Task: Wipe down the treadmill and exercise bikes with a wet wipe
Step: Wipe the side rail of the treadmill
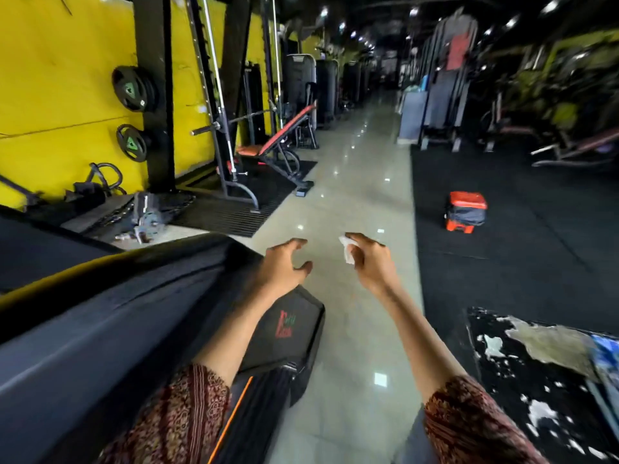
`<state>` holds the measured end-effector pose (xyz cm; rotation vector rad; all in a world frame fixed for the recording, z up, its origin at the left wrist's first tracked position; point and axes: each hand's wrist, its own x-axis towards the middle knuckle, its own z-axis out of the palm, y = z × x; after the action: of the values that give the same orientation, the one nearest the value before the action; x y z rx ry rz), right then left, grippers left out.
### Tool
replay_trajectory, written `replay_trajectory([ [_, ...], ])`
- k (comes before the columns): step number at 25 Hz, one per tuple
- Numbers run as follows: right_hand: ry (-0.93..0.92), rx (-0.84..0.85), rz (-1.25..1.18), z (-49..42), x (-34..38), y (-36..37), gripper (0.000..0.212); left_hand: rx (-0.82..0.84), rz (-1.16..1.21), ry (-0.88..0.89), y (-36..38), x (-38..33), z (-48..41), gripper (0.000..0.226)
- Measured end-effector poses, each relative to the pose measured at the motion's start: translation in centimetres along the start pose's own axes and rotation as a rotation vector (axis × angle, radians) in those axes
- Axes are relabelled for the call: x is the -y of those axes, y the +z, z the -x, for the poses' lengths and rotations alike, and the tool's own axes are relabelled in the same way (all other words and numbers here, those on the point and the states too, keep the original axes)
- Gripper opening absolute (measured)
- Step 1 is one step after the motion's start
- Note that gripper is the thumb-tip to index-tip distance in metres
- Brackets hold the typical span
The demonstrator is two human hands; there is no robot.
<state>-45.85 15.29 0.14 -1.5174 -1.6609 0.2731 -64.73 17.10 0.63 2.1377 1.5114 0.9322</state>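
White wet wipe [346, 251] pinched in right hand [366, 259]; left hand [284, 266] released (fingers loosely curled), above black treadmill [134, 313] edge.

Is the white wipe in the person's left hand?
No, the right hand pinches the white wipe, while the left hand holds nothing.

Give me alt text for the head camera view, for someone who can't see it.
A person's right hand pinches a crumpled white wet wipe while the empty left hand hovers, fingers loosely curled, near the end of a dark machine. Ahead runs a glossy tiled gym aisle, with a yellow wall, weight plates and a red bench on the left.
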Motion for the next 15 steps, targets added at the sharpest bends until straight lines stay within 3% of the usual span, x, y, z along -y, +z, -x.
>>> replay_trajectory([
  [4,0.06,0.116,0.1,-7.5,-6.1,-2.4,0.025,0.053,0.049,-0.001,5.2,-0.8,-9.3,0.043],
  [15,0.14,0.149,0.163,-21.2,-18.4,-0.6,0.021,0.187,0.288,-0.102,16.0,1.7,-26.0,0.048],
])
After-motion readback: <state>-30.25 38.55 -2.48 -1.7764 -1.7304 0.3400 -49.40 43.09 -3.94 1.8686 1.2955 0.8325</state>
